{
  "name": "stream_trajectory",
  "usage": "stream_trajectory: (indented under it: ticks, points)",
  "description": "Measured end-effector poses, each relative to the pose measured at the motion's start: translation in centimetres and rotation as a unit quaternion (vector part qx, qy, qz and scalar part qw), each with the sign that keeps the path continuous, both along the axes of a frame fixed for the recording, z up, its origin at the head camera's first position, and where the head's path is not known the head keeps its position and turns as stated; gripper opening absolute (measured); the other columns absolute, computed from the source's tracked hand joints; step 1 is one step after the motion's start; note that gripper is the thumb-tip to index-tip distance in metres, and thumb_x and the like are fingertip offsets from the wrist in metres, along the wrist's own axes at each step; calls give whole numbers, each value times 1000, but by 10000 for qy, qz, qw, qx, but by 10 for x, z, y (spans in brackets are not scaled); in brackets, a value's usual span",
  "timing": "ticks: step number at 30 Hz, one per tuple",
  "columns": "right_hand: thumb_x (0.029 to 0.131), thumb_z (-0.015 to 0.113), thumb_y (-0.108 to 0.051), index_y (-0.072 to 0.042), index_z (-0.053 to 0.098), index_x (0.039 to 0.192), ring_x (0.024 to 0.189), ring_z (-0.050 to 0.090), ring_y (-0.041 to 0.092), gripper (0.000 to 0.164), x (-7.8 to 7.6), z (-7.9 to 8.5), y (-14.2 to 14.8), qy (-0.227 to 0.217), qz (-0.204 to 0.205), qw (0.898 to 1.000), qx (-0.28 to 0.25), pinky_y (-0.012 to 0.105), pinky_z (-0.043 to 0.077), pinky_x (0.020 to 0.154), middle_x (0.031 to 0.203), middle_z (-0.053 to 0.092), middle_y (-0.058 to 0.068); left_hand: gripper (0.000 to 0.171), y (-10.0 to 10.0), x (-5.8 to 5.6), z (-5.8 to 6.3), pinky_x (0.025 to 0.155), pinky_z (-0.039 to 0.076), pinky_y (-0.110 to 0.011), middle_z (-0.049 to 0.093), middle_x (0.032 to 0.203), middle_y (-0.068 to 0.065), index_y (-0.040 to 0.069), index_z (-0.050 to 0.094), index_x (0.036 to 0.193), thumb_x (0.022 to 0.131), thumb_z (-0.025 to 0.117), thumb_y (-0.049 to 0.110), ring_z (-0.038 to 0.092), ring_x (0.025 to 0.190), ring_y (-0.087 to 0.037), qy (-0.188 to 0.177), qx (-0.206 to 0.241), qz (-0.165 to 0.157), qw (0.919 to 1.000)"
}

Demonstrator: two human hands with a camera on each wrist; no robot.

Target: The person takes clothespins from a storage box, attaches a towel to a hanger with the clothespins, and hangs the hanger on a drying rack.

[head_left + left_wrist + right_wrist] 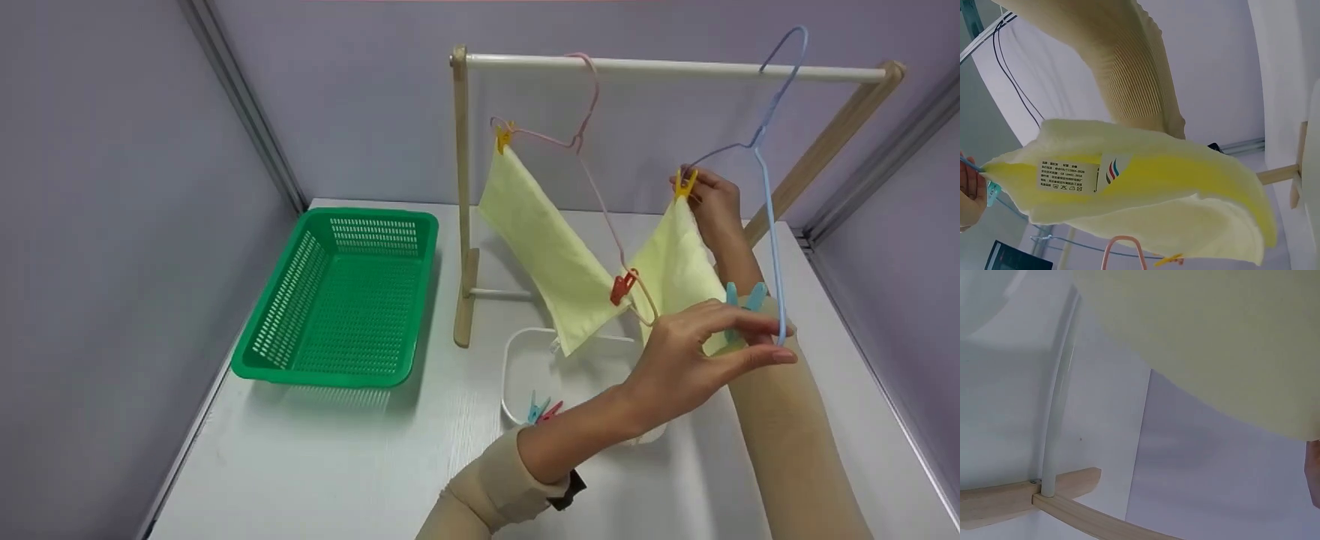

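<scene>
A yellow cloth (671, 262) hangs from a blue hanger (772, 202) by a yellow clothespin (685, 183) and a teal clothespin (742, 300). My left hand (697, 356) pinches the hanger's near end, beside the teal pin. At the far end, my right hand (716, 206) curls its fingers round the hanger by the yellow pin, which partly covers them. In the left wrist view the cloth (1145, 180) shows a printed label (1067, 175), and the left hand (970, 197) is cut off at the edge. Mostly cloth (1213, 337) fills the right wrist view.
A second yellow cloth (547, 240) hangs from a pink hanger (600, 202) with yellow and red clothespins. Both hangers hook on the rack's white rod (675, 67). Below stands a white bin (517, 360) with loose clothespins (538, 409). A green basket (247, 352) stands left.
</scene>
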State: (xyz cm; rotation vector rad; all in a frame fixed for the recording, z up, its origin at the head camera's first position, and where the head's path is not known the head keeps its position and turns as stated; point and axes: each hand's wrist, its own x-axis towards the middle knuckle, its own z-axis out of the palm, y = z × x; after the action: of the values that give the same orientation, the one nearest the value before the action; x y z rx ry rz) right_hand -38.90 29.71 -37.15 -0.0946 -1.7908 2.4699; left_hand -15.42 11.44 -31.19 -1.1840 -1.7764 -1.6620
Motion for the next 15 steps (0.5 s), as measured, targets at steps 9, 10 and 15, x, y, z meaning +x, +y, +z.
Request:
stream_trajectory:
  ticks: [9,10,15]
  points:
    - [96,42,0,9,44,130,120,42,30,35,-1,0,-3,-281,-1,9981,540,20,45,84,114,50,14,22,2,-4,-7,76,43,-10,66,85,-3,-1,67,93,75,75,7,54,83,5,-306,-54,73,9995]
    - [97,41,0,9,43,130,117,44,29,35,-2,-2,-2,-291,25,9976,621,19,45,83,115,50,15,21,1,-2,-6,77,43,-10,66,85,-4,-2,67,93,75,75,6,55,83,3,-346,-44,65,9994]
    - [98,39,-4,7,47,123,106,50,23,28,-6,-17,4,-313,179,9973,639,21,45,83,110,51,13,20,-4,6,-2,77,43,-10,66,84,-11,-6,64,91,74,73,0,59,82,-7,-499,70,-57,9987]
